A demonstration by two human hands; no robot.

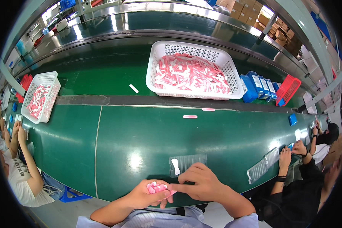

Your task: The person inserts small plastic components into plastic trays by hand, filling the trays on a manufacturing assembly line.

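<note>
My left hand [148,193] is closed around a bunch of small flat pink-and-white sticks [155,187] with rounded ends, just in front of the table's near edge. Bent over from the right, my right hand [201,182] touches that bunch with its index finger. Its other fingers are curled, and whatever lies beneath the fingertip is hidden. Beyond both hands a clear ribbed plastic tray [188,161] lies on the table, partly covered by my right hand. One white stick with widened ends [175,166] rests at the tray's left side.
A large white basket [151,72] heaped with pink-and-white sticks stands ahead. Another white basket [55,89] is far left. Loose sticks [190,116] lie between. Blue boxes [256,87] and a red basket [288,90] stand right. People work on both sides, with clear trays [257,171] on the right.
</note>
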